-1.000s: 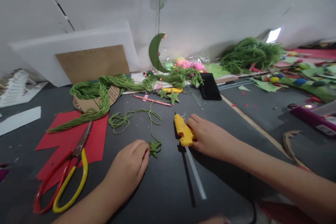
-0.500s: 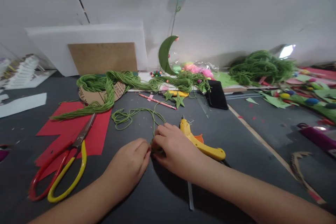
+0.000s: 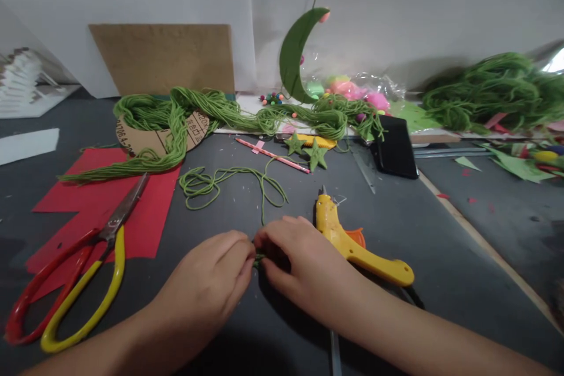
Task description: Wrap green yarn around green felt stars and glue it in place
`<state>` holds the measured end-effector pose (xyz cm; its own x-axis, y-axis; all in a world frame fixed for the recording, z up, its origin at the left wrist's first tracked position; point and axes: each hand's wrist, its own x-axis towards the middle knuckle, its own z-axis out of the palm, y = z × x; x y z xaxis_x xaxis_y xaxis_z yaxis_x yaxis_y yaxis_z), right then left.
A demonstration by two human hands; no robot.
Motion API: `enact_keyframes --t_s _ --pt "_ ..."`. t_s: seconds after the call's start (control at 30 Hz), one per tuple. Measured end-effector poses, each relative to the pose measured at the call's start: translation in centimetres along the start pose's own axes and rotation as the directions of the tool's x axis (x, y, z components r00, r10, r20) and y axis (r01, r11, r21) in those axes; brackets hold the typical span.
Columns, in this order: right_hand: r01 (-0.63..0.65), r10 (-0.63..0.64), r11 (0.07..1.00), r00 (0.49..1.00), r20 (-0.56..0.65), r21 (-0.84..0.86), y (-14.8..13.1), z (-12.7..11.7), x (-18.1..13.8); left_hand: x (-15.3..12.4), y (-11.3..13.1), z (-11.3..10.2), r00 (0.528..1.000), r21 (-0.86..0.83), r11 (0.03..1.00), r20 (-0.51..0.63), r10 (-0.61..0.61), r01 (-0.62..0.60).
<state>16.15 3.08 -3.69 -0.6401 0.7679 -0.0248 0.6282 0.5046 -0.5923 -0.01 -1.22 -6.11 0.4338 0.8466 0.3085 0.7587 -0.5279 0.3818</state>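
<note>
Both the left hand [image 3: 211, 282] and right hand [image 3: 299, 264] pinch closed on what seems a small green star [image 3: 259, 258] between their fingertips, yarn strand [image 3: 263, 200] trailing away beyond them.

Green yarn [image 3: 229, 179], a yellow glue gun [image 3: 356, 244], red paper [image 3: 110, 205], red-and-yellow scissors [image 3: 73, 279], dark grey table [image 3: 440, 235].

Your one head camera looks forward and down, close over the dark grey tabletop [image 3: 440, 247], facing the white wall [image 3: 418, 6].
</note>
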Motion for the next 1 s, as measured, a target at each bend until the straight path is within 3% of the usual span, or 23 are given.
enact_keyframes --t_s 0.2,0.33,0.5,0.67,1.0 --pt "-0.080 0.071 0.988 0.995 0.075 0.129 0.3 -0.5 0.5 -0.4 -0.1 -0.1 1.000 -0.016 1.000 0.000 -0.011 0.011" --pt "-0.136 0.129 0.985 0.990 0.062 0.111 0.3 -0.6 0.5 -0.8 -0.3 -0.3 0.997 -0.046 0.997 0.057 -0.051 0.053" --pt "-0.103 0.103 0.995 0.994 0.045 0.003 0.6 -0.2 0.5 -0.7 -0.2 -0.2 0.992 -0.098 0.989 0.076 -0.103 0.110" --pt "-0.009 0.008 1.000 0.999 0.042 0.011 0.9 -0.2 0.4 -0.5 -0.1 -0.4 0.979 -0.122 0.974 0.096 -0.178 0.189" --pt "0.059 -0.061 0.998 0.993 0.096 0.020 1.3 -0.3 0.2 -0.6 -0.3 -0.4 0.994 -0.091 0.990 0.033 -0.107 0.109"
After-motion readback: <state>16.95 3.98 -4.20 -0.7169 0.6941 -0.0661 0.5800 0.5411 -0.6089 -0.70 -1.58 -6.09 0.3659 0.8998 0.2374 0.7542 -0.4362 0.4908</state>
